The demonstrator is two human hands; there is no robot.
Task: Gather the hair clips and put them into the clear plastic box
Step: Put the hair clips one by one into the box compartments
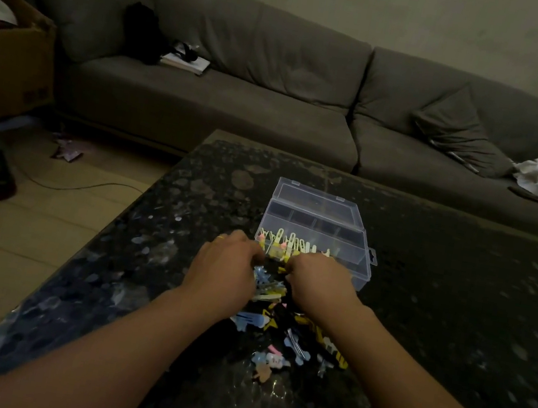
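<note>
Reaching both hands into the hair clips (272, 314) heaped on the dark stone table (439, 303): my left hand (226, 268) and right hand (320, 282) curl around clips at the clear plastic box (333, 236), lid open, yellow clips (284, 243) inside its near compartment.

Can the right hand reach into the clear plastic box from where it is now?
Probably yes. The right hand is right at the near wall of the clear plastic box, whose lid lies open behind it. Nothing covers the top; some yellow clips already stand in the near compartment.
</note>
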